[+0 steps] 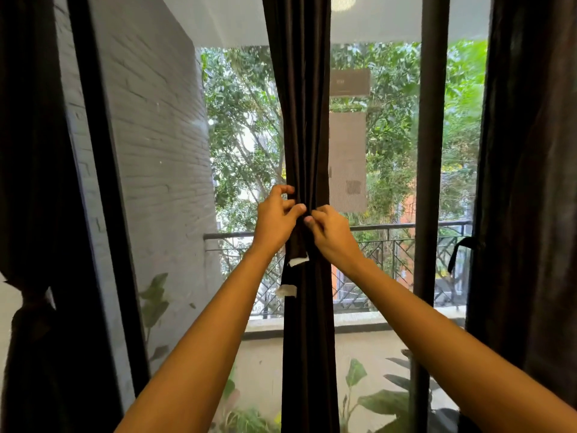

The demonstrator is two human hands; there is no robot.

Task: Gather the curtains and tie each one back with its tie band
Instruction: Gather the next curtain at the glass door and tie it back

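Two hands, left hand (276,218) and right hand (331,233), pinch the tie band (296,250) with curled fingers (283,190) around the gathered curtain (304,120).

Single head-worn view, facing the gathered curtain (307,135)
It looks forward from close in front of the curtain, window glass (243,135) showing either side of it.

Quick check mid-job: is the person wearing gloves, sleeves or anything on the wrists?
No gloves: left hand and right hand are bare, with no rings visible. The left forearm and right forearm show no sleeves, watch or bands up to the frame edge.
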